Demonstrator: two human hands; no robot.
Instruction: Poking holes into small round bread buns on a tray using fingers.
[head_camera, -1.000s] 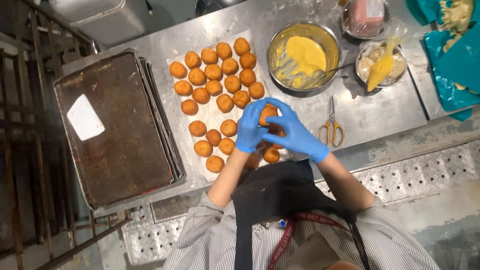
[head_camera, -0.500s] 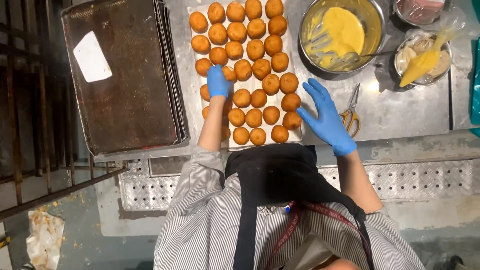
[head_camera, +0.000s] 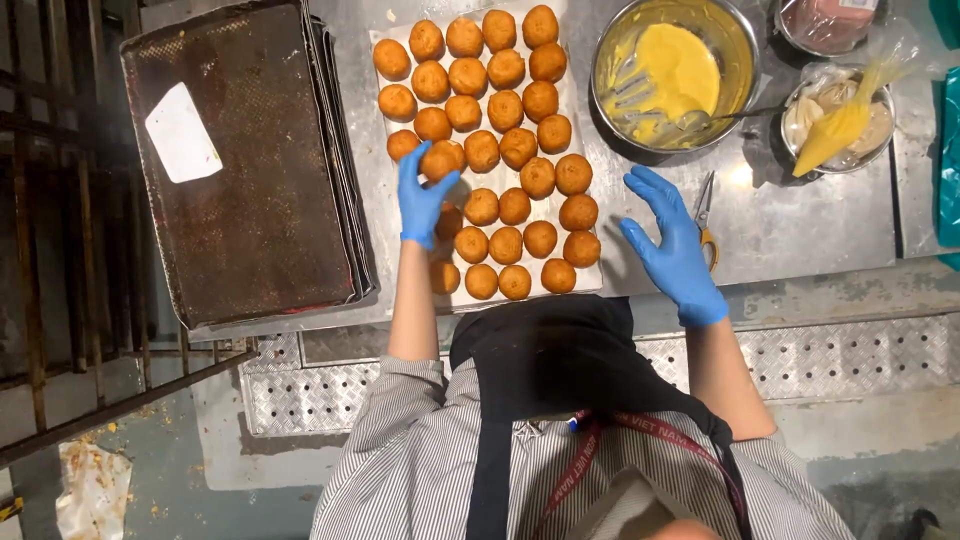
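nearest the camera are the person's striped shirt (head_camera: 400, 480) and dark apron (head_camera: 560, 360), with a red lanyard (head_camera: 580, 470) hanging at the chest. past them both forearms reach over the edge of the steel counter (head_camera: 800, 230). the right hand (head_camera: 672, 240), in a blue glove, hovers open just beside the right edge of the white sheet (head_camera: 585, 110), fingers spread and holding nothing, with a pair of yellow-handled scissors (head_camera: 706, 215) lying on the counter close to its fingertips. the left hand (head_camera: 420, 198), also gloved in blue, lies over the left part of the sheet, its fingers curled around one golden-brown ball (head_camera: 442, 160) in the middle rows. the other golden-brown balls (head_camera: 510, 100) sit in loose rows on the sheet, touching or nearly so. left of the sheet is a stack of dark baking trays (head_camera: 250, 180) with a white scraper (head_camera: 182, 133) on top. farther right stand a steel bowl of yellow batter (head_camera: 675, 75) with a whisk, and a smaller bowl (head_camera: 835, 115) holding a yellow piping bag.
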